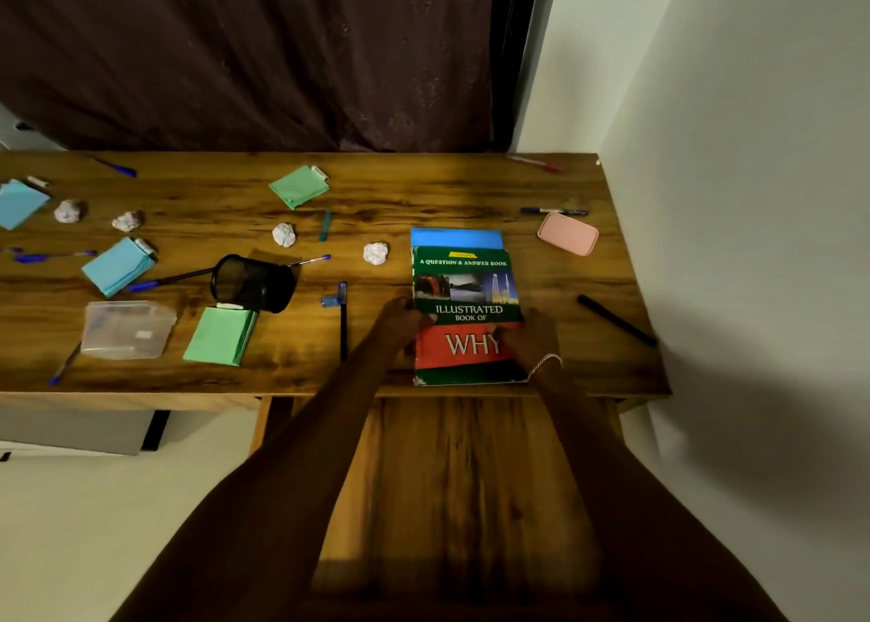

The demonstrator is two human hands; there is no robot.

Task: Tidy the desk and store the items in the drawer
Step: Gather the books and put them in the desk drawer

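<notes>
Book (466,287) overlaps blue pad (456,238), paper ball (375,253) beside.

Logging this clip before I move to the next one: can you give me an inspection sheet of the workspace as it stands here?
Surface: wooden desk, littered across its width.
Job's things: book lies on a blue folder or book near the front edge; what looks like the drawer is pulled out below, blurred.
Clutter: four paper balls, pens, blue and green note pads, pen cup on its side, clear box, pink case, black marker.
Hands: left hand and right hand grip the book's sides.
Cables: nothing seen.
Surroundings: dark curtain behind, white wall to the right.
</notes>
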